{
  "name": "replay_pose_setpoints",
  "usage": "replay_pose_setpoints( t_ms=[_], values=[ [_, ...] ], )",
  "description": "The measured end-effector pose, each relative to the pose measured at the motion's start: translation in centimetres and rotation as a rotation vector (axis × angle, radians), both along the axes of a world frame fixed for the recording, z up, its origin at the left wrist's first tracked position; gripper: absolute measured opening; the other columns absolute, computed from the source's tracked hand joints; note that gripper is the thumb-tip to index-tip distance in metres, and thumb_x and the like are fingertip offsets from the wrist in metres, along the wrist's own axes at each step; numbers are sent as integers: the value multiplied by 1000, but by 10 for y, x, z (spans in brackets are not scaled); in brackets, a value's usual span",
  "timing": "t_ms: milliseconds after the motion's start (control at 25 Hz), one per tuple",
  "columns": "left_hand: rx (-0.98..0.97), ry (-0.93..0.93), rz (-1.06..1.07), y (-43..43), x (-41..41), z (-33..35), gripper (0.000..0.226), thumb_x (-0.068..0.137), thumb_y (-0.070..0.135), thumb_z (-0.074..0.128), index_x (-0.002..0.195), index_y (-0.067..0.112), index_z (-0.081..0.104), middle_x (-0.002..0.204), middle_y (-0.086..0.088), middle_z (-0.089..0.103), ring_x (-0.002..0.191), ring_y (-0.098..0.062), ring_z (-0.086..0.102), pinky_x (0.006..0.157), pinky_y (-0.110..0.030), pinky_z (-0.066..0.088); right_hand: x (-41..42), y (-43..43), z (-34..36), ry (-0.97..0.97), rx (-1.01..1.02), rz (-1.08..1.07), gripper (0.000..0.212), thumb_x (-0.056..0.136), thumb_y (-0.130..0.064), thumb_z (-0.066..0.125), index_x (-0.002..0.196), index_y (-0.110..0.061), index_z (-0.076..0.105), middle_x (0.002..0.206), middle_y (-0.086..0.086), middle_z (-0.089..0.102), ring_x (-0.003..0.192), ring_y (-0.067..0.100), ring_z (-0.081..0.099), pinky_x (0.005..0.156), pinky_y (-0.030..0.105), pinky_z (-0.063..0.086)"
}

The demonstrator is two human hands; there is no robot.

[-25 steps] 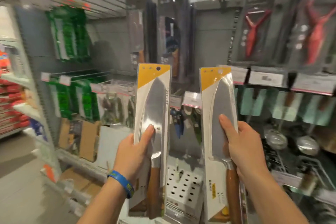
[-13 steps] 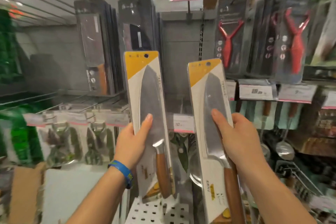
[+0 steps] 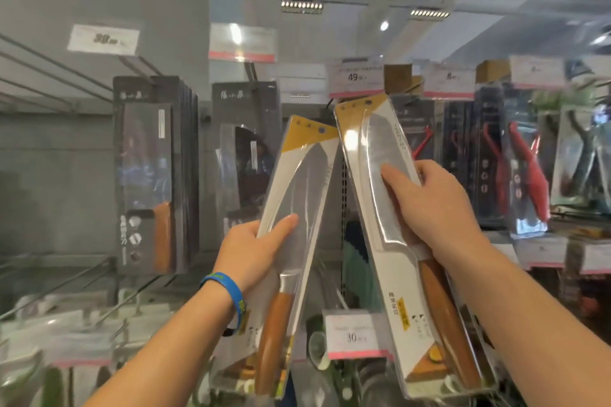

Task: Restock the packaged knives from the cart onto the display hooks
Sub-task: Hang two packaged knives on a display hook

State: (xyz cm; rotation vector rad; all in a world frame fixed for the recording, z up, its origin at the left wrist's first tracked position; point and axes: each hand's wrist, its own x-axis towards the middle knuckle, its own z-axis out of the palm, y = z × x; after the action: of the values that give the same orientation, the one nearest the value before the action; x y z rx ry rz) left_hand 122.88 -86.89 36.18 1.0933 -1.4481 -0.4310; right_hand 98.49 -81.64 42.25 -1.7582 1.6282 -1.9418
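I hold two packaged knives up in front of the display wall, each on a white card with a yellow top corner, a steel blade and a wooden handle. My left hand point(image 3: 256, 249) grips the left knife pack point(image 3: 299, 188) near its middle, the pack tilted to the right. My right hand point(image 3: 433, 208) grips the right knife pack point(image 3: 380, 155), tilted to the left, so the two top corners meet near the centre. The right pack's top reaches up to the "49" price tag point(image 3: 355, 76). The hook behind the packs is hidden. The cart is out of view.
Dark boxed knives point(image 3: 148, 175) hang at the left, with a second dark row point(image 3: 244, 142) beside them. Red-handled tools in packs point(image 3: 525, 168) hang at the right. Bare wire hooks point(image 3: 56, 76) jut out at the upper left. A "30" price tag point(image 3: 355, 335) sits low in the centre.
Both hands have lifted the knife packs higher and tilted their tops toward each other. My view has swung upward, so the ceiling and upper price tags now show.
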Motion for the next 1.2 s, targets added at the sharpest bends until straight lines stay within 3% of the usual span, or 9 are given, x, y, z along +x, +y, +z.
replay_pose_setpoints(
  t_ms=[160,360,480,560,640,760,880,1080,1200],
  values=[
    [0,-41,2,-12,-14,12,57,78,72,61,58,19,57,56,2,57,54,-15,49,57,-29,39,-22,3,7,19,-30,-24,33,90,-60,60,106,-32,60,95,-16,65,81,4,62,58,24,41],
    [-13,-58,46,-21,-27,24,70,68,86,48,65,16,53,57,-1,51,53,-13,44,55,-29,34,-40,-3,9,79,-15,-97,27,88,-62,60,85,-36,53,85,-19,63,74,2,59,57,25,38],
    [-1,-30,65,-26,-30,23,85,68,85,49,70,1,64,63,-8,63,57,-14,51,58,-28,38,-48,-13,16,113,19,-115,28,88,-61,60,83,-34,53,84,-18,63,72,2,58,55,25,39],
    [-18,11,55,-25,-31,19,79,69,82,51,66,4,65,62,-8,65,58,-14,53,58,-29,39,-54,-16,18,98,-32,-62,29,86,-63,60,87,-34,57,83,-14,67,70,4,63,57,27,44],
    [-51,27,72,-19,-34,18,64,68,82,51,53,20,51,50,2,52,48,-7,44,54,-28,34,-56,-17,20,52,-145,10,36,82,-69,61,88,-33,61,80,-12,71,67,4,67,58,27,47],
    [-79,17,97,-17,-41,23,70,66,86,52,45,20,42,44,7,41,42,-6,35,51,-27,28,-59,-19,33,-2,-257,48,46,80,-76,60,86,-30,63,81,-21,71,65,0,66,57,28,46],
    [-88,40,114,-22,-47,35,86,59,92,52,56,7,47,52,-2,44,52,-16,38,55,-31,31,-64,-22,52,2,-237,15,48,81,-77,60,85,-29,63,74,-13,70,64,4,66,58,29,47],
    [-112,33,103,-29,-55,60,86,60,95,49,63,9,50,58,-4,46,55,-16,39,54,-30,31,-67,-21,72,87,-278,-66,50,81,-78,57,81,-29,62,73,-14,67,63,5,63,57,29,44],
    [-79,27,78,-35,-50,73,72,64,87,50,68,15,54,62,-4,49,57,-15,42,57,-29,32,-62,-22,76,121,-252,-86,55,79,-81,54,82,-27,63,76,-13,67,68,10,64,61,31,47]
  ],
)
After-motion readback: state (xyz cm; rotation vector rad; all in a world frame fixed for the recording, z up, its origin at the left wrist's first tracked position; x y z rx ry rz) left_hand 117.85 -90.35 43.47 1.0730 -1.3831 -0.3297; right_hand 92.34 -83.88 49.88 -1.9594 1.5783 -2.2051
